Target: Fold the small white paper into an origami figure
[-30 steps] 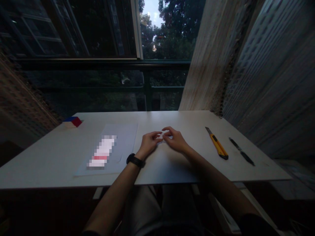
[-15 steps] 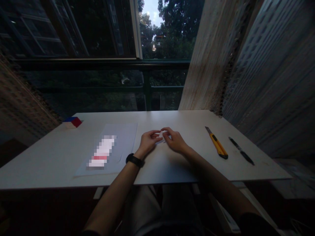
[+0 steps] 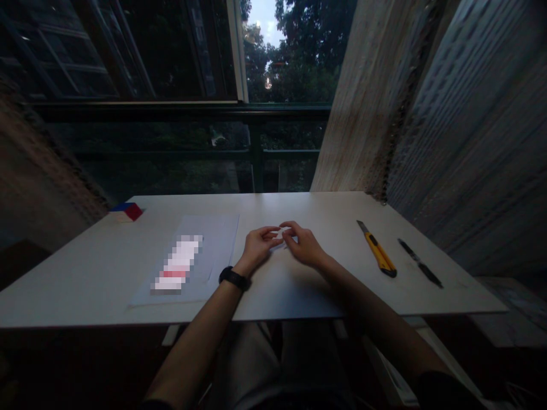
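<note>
Close together over the middle of the white table, both hands grip a small piece of white paper (image 3: 280,234). My left hand (image 3: 257,246), with a black watch on its wrist, has thumb and fingers closed on the paper's left side. From the right, my right hand (image 3: 304,245) pinches the same piece with curled fingers. Much of the paper is hidden behind the fingers, so its exact shape cannot be made out.
Left of the hands lie white paper sheets (image 3: 220,239) with a blurred-out strip on top. A colored cube (image 3: 127,212) sits at the far left edge of the table (image 3: 299,302). On the right lie a yellow utility knife (image 3: 378,250) and a black pen (image 3: 421,263).
Both hands stay in nearly the same place with the paper between them. Only a very slight shift of the whole view is visible.
</note>
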A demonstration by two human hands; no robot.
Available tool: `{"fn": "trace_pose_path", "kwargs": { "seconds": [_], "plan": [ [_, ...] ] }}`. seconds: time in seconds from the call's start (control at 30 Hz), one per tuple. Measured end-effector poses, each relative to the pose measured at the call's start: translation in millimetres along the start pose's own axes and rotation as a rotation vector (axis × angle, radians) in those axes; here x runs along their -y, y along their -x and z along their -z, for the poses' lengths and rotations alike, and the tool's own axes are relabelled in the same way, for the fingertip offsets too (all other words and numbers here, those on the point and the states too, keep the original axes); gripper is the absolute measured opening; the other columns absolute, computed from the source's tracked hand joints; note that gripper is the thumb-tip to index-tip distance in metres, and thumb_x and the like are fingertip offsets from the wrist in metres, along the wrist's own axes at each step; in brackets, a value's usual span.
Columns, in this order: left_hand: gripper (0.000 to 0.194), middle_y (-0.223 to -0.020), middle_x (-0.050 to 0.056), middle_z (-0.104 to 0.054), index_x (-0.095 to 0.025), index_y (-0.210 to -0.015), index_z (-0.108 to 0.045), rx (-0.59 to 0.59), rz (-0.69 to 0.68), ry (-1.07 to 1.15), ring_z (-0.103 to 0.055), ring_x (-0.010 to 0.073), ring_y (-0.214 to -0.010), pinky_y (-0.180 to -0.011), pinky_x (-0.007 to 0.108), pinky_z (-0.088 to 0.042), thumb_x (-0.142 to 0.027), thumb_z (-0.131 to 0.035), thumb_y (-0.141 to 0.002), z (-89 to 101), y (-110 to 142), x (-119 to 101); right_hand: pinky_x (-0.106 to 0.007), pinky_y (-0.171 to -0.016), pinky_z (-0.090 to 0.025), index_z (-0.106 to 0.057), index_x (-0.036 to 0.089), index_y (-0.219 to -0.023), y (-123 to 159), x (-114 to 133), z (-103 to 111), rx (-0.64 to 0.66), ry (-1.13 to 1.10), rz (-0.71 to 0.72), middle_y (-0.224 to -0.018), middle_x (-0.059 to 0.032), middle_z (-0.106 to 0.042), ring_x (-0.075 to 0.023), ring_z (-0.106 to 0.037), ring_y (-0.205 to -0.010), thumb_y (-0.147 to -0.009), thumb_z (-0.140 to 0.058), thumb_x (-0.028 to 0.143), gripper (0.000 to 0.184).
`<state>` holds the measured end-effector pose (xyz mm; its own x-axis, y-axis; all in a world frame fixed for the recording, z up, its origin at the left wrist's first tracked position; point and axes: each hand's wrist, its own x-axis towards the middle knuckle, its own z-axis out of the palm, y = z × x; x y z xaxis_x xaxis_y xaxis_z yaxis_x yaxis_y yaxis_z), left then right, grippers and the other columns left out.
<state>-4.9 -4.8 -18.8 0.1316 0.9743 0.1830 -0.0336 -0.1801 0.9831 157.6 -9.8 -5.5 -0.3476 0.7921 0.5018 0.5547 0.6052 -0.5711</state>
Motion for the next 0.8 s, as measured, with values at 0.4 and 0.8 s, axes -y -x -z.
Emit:
{"fn": "trace_pose_path", "kwargs": {
  "seconds": [0.4, 0.8],
  "plan": [
    [0.037, -0.079, 0.007, -0.07, -0.017, -0.093, -0.069, -0.093, -0.123, -0.296, -0.065, 0.02, -0.076, -0.075, 0.032, -0.049, -0.028, -0.076, -0.057, -4.7, 4, -1, -0.029, -0.071, -0.045, -0.051, 0.02, -0.106, 1, 1, -2, -0.023, 0.027, 0.013, -0.084, -0.0026, -0.068, -0.017, -0.063, -0.075, -0.082, -0.047, 0.018, 0.025],
    [0.034, -0.078, 0.005, -0.07, -0.016, -0.091, -0.069, 0.044, -0.105, -0.358, -0.064, 0.017, -0.072, -0.069, 0.028, -0.05, -0.024, -0.075, -0.058, -4.7, 3, 2, -0.024, -0.064, -0.039, -0.061, 0.014, -0.078, -14, -20, 17, 0.264, -0.366, -0.052, -0.07, -0.0012, -0.059, -0.0129, -0.052, -0.068, -0.082, -0.049, 0.039, 0.029]
  ]
}}
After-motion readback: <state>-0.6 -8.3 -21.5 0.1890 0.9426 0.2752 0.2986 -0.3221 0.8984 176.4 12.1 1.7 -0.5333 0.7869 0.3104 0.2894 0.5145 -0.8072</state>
